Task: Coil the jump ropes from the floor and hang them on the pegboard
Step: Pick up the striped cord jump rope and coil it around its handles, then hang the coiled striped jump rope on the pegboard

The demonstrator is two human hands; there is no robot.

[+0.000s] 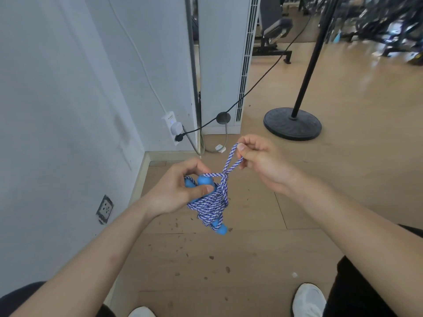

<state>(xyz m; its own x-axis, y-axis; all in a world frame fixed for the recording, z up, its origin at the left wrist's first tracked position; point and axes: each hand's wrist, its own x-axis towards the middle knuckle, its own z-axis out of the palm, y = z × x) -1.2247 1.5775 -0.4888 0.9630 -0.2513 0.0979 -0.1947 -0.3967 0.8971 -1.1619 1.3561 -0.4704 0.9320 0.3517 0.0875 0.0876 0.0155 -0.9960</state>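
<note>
The left hand (177,187) grips the coiled rope (211,200), hiding most of its blue handles (204,180); the right hand (258,161) pinches its loop (231,161) above.

A pale wall (57,99) is running along the left, carrying a white power strip (171,126) with plugs and, lower down, a grey socket (104,209). A tall white unit with vent slats (229,65) is standing in the corner, and a black cable (263,76) is stretching past it towards the back. The wooden floor (354,99) is catching glare at the far right, with a black pole stand (292,123) resting on its round base and a dark weight bench (274,30) sitting beyond.
</note>
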